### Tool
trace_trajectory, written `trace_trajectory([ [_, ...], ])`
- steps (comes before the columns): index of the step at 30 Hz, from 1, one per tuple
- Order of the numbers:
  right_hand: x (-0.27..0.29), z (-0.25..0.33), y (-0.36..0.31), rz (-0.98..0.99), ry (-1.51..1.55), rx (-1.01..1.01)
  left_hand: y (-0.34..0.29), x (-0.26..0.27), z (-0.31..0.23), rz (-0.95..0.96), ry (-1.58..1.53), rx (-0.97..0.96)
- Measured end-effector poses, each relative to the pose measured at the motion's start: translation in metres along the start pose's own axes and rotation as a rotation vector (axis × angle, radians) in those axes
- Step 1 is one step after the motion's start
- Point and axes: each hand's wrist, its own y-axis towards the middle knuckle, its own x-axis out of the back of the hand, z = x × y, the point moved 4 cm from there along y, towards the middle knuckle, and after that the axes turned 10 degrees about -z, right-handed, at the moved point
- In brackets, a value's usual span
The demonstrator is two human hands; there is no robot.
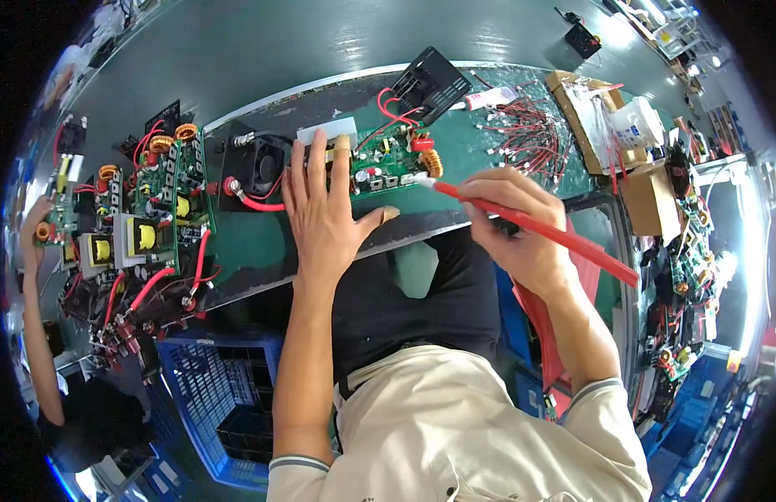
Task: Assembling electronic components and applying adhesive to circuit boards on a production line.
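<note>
A green circuit board point(384, 167) lies on the bench before me, with a copper-wound coil point(432, 163) at its right end. My left hand point(323, 209) rests over the board's left part with its fingers spread; tan coverings sit on its index finger and thumb. Closed around a thin red brush point(539, 224), my right hand point(522, 226) brings its pale tip to the board's near right edge, beside the coil. Red wires link the board to a black end panel point(430, 84) behind it. A black fan panel point(258, 163) stands left of my left hand.
Several finished-looking boards point(145, 226) with thick red cables crowd the left. A wire bundle point(534, 138), a white tube point(488, 98) and a cardboard box point(576, 109) lie at the right. A blue crate point(208, 402) stands below. Another person's hand point(41, 222) holds a board far left.
</note>
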Motion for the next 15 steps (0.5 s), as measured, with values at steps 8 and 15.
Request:
trace_trajectory([
  [8,-0.020,0.010,0.002,0.027,0.015,0.020,0.000,0.001,0.000,0.005,-0.035,0.021],
  [15,-0.031,0.015,0.006,0.028,-0.013,0.055,-0.002,0.001,0.003,0.000,-0.060,0.032],
])
